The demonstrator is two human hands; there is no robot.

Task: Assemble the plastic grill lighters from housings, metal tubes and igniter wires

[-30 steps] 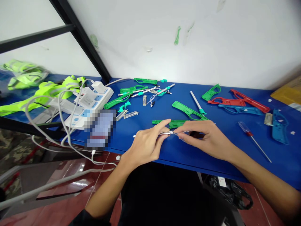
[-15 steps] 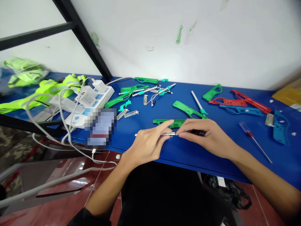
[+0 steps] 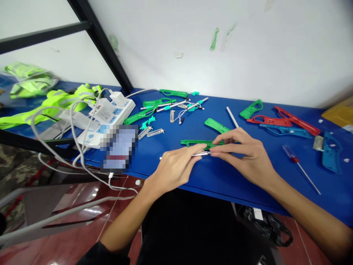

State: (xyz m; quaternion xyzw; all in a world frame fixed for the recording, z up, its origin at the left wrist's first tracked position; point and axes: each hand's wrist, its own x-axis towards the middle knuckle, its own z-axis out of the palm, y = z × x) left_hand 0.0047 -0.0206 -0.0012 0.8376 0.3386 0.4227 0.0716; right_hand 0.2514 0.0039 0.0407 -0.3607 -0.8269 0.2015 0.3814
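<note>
My left hand (image 3: 176,165) is closed around a thin silver metal tube (image 3: 203,154), holding it level above the front of the blue table. The tube's far left tip shows beyond the knuckles; its middle is hidden by the fingers. At the tube's right end, the thumb and fingers of my right hand (image 3: 245,152) are pinched together. A small dark part shows there, too small to make out. Just behind both hands lies a green lighter half-shell (image 3: 190,142), partly covered by my fingers. Farther back are another green half-shell (image 3: 216,126) and a second metal tube (image 3: 232,116).
At back left lie green shells, wired tubes (image 3: 164,108) and clear fuel tanks (image 3: 155,132). A power strip (image 3: 125,112) and phone (image 3: 121,147) stand left. Red shells (image 3: 270,120), blue shells (image 3: 331,152) and a screwdriver (image 3: 302,169) lie right.
Both hands have risen slightly, with the tube still between them. My right hand's fingers have shifted at the tube's end, its index finger now more raised. The view has moved a little.
</note>
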